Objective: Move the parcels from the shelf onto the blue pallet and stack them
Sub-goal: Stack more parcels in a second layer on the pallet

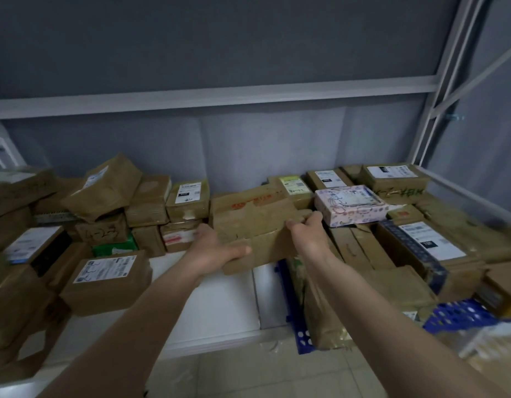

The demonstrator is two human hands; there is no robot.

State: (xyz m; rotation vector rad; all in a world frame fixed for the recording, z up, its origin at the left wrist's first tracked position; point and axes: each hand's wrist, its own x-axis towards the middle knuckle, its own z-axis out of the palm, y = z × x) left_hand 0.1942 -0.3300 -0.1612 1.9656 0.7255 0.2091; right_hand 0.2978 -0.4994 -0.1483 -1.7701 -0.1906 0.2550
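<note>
Both my hands hold a large brown cardboard parcel with red print, in the air at the middle of the view, between shelf and pallet stack. My left hand grips its near left corner, thumb on top. My right hand grips its right side. The white shelf on the left carries several brown parcels. On the right, the blue pallet bears a stack of several parcels, among them a white patterned box on top.
A grey wall with white metal shelf rails runs behind. White frame posts rise at the right. A tall brown parcel leans at the pallet's near left edge. Tiled floor shows below.
</note>
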